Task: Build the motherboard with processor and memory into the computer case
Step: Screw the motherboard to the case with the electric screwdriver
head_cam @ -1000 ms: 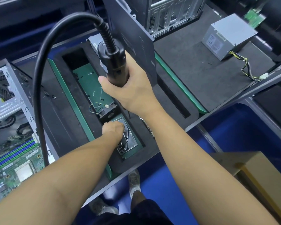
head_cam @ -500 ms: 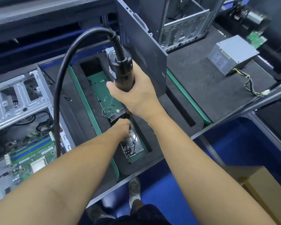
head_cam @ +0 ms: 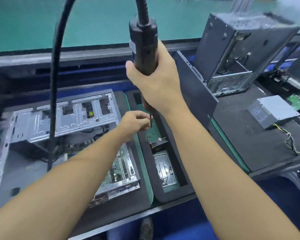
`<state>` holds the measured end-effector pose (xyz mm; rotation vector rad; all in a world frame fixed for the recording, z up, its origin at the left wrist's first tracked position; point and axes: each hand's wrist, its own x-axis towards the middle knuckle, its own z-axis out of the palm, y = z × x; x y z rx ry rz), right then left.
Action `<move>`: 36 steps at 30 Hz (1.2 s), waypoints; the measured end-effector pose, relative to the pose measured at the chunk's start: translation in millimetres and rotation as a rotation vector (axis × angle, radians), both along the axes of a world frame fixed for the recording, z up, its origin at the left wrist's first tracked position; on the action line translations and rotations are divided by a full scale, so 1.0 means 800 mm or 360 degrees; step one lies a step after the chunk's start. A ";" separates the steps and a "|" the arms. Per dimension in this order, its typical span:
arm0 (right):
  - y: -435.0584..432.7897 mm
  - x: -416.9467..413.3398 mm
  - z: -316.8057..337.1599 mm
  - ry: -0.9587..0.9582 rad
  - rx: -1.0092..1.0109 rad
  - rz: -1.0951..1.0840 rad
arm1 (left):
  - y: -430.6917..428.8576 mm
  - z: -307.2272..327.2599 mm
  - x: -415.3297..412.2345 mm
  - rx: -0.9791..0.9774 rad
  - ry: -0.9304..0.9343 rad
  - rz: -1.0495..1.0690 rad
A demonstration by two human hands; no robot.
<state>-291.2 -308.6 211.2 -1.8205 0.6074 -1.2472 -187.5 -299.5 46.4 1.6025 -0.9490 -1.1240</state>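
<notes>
Computer case (head_cam: 59, 116) lies open on the counter (head_cam: 249, 135); right hand (head_cam: 156, 82) grips the electric screwdriver (head_cam: 143, 44) (cabled), left hand (head_cam: 134, 122) pinches its bit (head_cam: 150, 118).

Single head-worn view, steeply down, close over workbench (head_cam: 260, 153)

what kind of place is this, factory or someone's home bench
Most likely a computer assembly line station. An open computer case lies on a dark mat, the right hand grips a corded screwdriver, and a loose power supply sits near a second case.
</notes>
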 end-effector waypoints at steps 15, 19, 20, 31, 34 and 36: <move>0.118 0.191 0.061 -0.0149 0.0082 0.0217 | 0.188 0.004 0.203 -0.0039 0.0936 0.0286; 0.126 0.205 0.044 -0.0130 0.0139 0.0195 | 0.200 -0.015 0.217 -0.0064 0.1053 0.0318; 0.126 0.207 0.041 -0.0128 0.0153 0.0179 | 0.199 -0.019 0.217 -0.0064 0.1067 0.0307; 0.102 0.197 0.019 -0.0123 0.0169 0.0001 | 0.178 -0.039 0.204 -0.0031 0.0975 0.0196; 0.102 0.195 0.018 -0.0123 0.0168 -0.0009 | 0.179 -0.043 0.201 -0.0028 0.0936 0.0217; 0.102 0.194 0.018 -0.0136 0.0166 -0.0004 | 0.180 -0.047 0.199 -0.0053 0.0956 0.0227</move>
